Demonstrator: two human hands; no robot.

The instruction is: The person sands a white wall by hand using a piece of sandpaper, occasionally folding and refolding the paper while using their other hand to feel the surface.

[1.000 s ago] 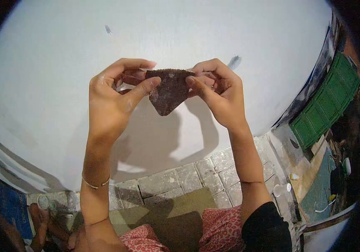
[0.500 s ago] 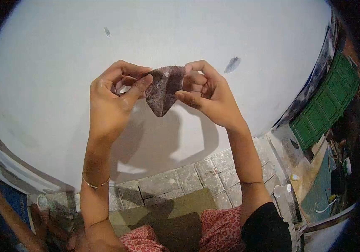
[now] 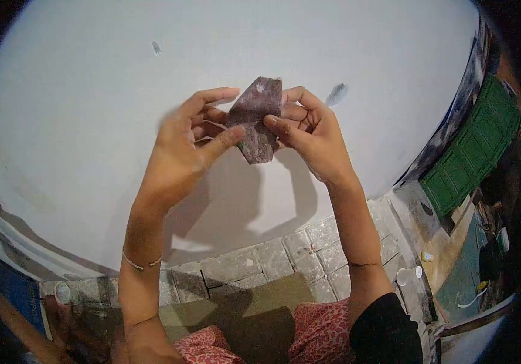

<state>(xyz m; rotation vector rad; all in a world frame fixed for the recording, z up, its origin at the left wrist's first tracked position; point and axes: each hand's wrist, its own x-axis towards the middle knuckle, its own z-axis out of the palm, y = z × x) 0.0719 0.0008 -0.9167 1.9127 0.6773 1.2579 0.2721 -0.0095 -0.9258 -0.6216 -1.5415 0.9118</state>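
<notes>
A small dark brown-grey piece of sheet (image 3: 257,112), rough-looking and folded, is held up in front of the large white surface. My right hand (image 3: 312,130) pinches its right side, with the thumb on its face and the fingers behind. On the left edge, my left hand (image 3: 194,136) has its thumb against the lower part and its index finger raised near the upper edge. The left fingers behind the piece are partly hidden. Shadows of both hands fall on the white surface (image 3: 90,121) below.
Grey paving blocks (image 3: 233,267) and an olive mat (image 3: 279,291) lie beneath. At the right are a green panel (image 3: 470,145), a white cup (image 3: 403,276) and assorted items. Two dark smudges mark the white surface. A person's limbs show at the lower left.
The piece has been turned and shifted up and right, its fold now differently placed. My left hand has moved right, its index finger lifted off the edge; the right thumb has moved slightly up.
</notes>
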